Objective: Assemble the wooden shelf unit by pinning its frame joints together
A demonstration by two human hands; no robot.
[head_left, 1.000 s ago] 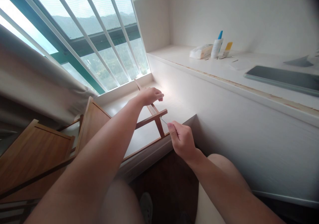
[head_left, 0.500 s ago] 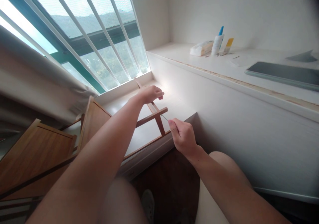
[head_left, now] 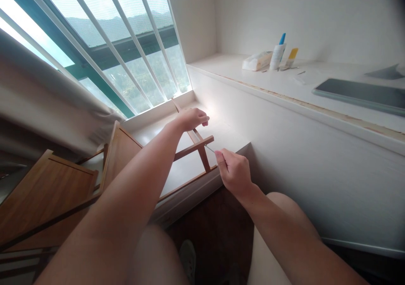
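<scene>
A brown wooden frame (head_left: 204,157), made of slim bars, rests on the white window ledge. My left hand (head_left: 193,118) is curled over one of its bars near the wall, and the grip itself is partly hidden. In my right hand (head_left: 234,169), closed in a fist, is a thin metal driver (head_left: 210,149) with a slim straight shaft. The shaft's tip meets the frame close to a joint between bars, at a small metal fastener. The rest of the tool is hidden by my fingers, so I cannot tell a screwdriver from a hex key.
Wooden panels (head_left: 60,192) joined to slim bars stand at left, beside a curtain (head_left: 38,95). On the white shelf (head_left: 228,67) are a tissue pack (head_left: 257,61), a white bottle (head_left: 276,57) with a blue tip, small metal pieces and a dark flat device (head_left: 360,94).
Almost nothing differs. The view has shifted very slightly; both hands keep their places, and the driver's tip stays at the same joint.
</scene>
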